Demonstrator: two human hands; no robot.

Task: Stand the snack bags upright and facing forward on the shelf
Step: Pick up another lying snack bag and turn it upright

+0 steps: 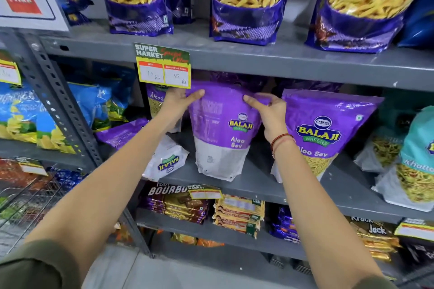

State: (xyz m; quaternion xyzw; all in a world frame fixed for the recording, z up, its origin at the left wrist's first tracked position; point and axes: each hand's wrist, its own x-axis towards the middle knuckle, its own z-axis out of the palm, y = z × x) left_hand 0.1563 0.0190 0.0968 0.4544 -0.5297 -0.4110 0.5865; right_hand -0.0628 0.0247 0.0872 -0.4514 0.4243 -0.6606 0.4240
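Observation:
A purple and white Aloo Sev bag (219,134) stands upright in the middle of the grey shelf (258,185), its printed back side towards me. My left hand (179,103) grips its upper left corner and my right hand (270,112) grips its upper right corner. To its right a second Aloo Sev bag (321,134) stands upright with its front facing out. At the left, one purple bag (122,132) lies flat, and over it lies a further bag (166,162) with its logo upside down. Another bag (155,103) stands behind my left hand.
A price tag (163,65) hangs from the upper shelf edge just above my left hand. Teal snack bags (415,155) stand at the right, blue chip bags (28,122) in the left bay. Large purple bags (246,0) fill the top shelf; biscuit packs (178,204) sit below.

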